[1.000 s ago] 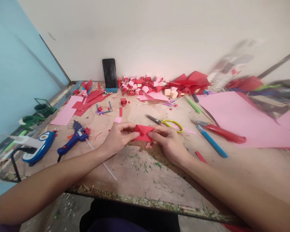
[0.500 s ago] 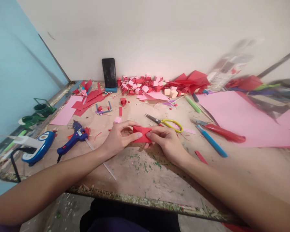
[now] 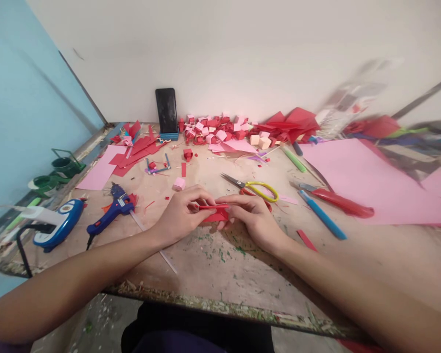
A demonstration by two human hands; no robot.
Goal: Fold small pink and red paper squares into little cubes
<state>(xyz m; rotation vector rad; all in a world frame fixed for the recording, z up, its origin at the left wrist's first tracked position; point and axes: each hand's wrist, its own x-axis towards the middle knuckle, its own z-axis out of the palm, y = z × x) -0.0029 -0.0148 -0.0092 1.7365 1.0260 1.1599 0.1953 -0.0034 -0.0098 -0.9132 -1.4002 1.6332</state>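
Observation:
Between my two hands, low over the table's middle, is a small folded piece of red paper [image 3: 215, 214]. My left hand [image 3: 181, 212] pinches its left side between thumb and fingers. On the right side, my right hand [image 3: 251, 215] grips it with thumb and fingertips, which hide part of the folds. Just beyond my left hand sits a small pink paper cube [image 3: 179, 184]. Scissors with yellow and red handles [image 3: 260, 189] lie open behind my right hand. A glue gun [image 3: 112, 213] lies to the left, its clear glue stick reaching under my left forearm.
Against the wall lie a heap of red and pink paper cubes [image 3: 216, 130] and a phone [image 3: 166, 112] on a blue stand. To the right are a red box cutter [image 3: 343, 202], a blue marker [image 3: 322, 214] and pink sheets [image 3: 375, 181]. A power strip [image 3: 60, 225] stands left.
The red paper has tipped from showing its flat creased face to a thinner, edge-on view. My fingers have shifted lower and closer together around it, and the pink cube shows more fully.

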